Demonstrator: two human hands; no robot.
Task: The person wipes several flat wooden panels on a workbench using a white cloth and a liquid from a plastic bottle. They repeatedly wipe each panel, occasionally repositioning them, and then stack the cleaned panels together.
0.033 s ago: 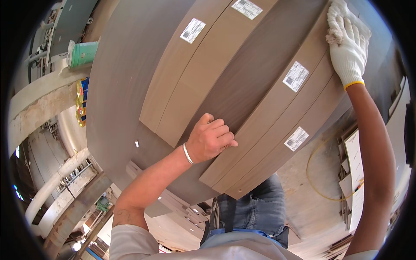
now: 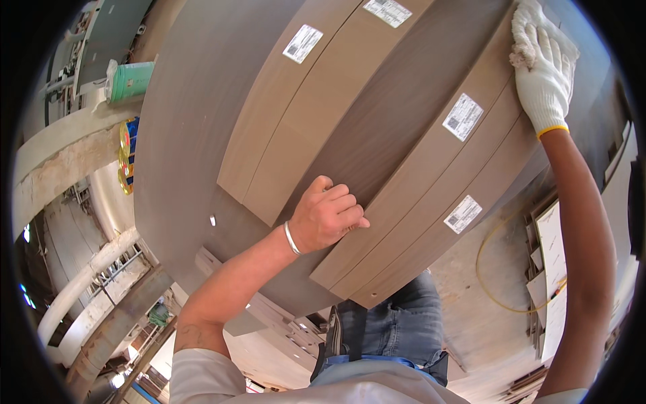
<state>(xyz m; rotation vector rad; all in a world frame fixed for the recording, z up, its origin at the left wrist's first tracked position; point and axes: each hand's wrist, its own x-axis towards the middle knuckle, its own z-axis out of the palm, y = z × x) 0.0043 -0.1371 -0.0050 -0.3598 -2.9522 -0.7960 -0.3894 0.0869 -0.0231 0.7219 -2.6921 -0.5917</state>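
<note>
Several long brown panels lie on a larger brown sheet. A two-strip pair of panels [image 2: 296, 114] is on the left, and a group of panels [image 2: 431, 182] is on the right. White printed labels [image 2: 463, 116] are stuck to them. My left hand [image 2: 328, 212], bare and with a silver bracelet, is a closed fist beside the right group's left edge; what it holds, if anything, is hidden. At the far right, my right hand [image 2: 544, 84] wears a white knit glove and presses a bunched whitish rag [image 2: 522, 55] onto the outer panels.
A green can [image 2: 131, 82] and blue-and-gold containers [image 2: 126, 155] stand past the sheet's left edge. A thin yellow hose [image 2: 479, 269] loops on the floor at right, near stacked white boards [image 2: 552, 236]. Pipes and metal beams [image 2: 101, 276] run along the left.
Almost nothing differs. The right hand and the rag sit very slightly farther right and lower in the picture, as do the labels; the left hand stays in place.
</note>
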